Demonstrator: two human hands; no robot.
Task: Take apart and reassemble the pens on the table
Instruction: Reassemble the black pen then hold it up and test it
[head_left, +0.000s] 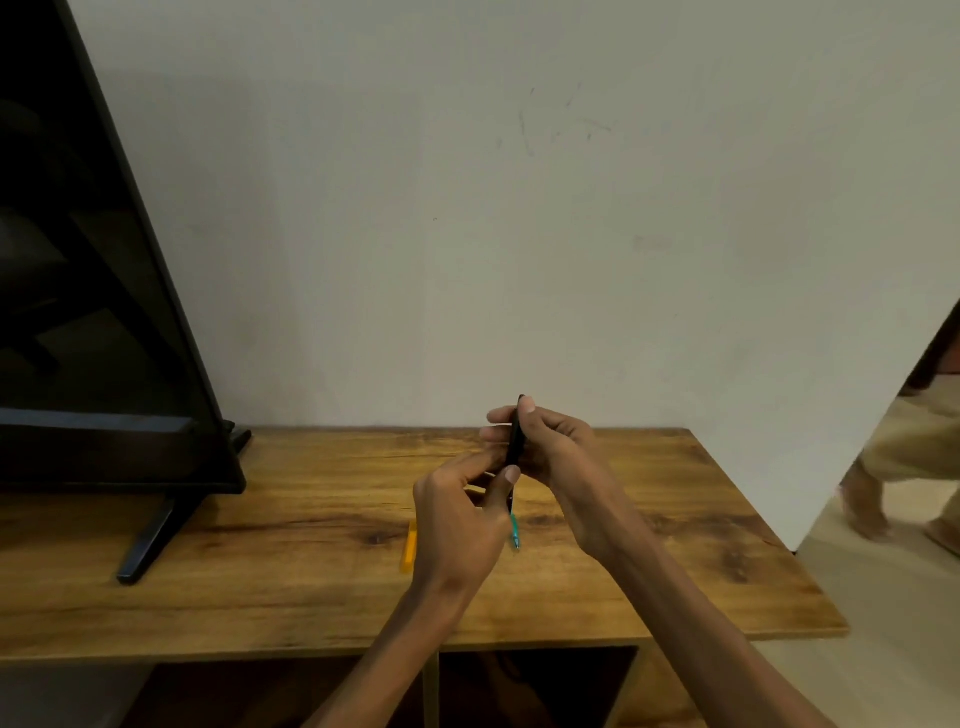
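Observation:
A black pen (515, 441) stands nearly upright above the wooden table (311, 545), held by both hands. My right hand (550, 447) grips its upper part, thumb near the top end. My left hand (462, 514) pinches its lower part. A teal pen (514, 530) lies on the table just below the hands, mostly hidden. An orange pen (409, 546) lies to the left of my left hand, partly covered by it.
A black flat screen (98, 312) on a stand (150, 540) fills the left side of the table. A pale wall rises behind. The table's right edge (769, 535) drops to the floor, where another person's legs (904, 467) show.

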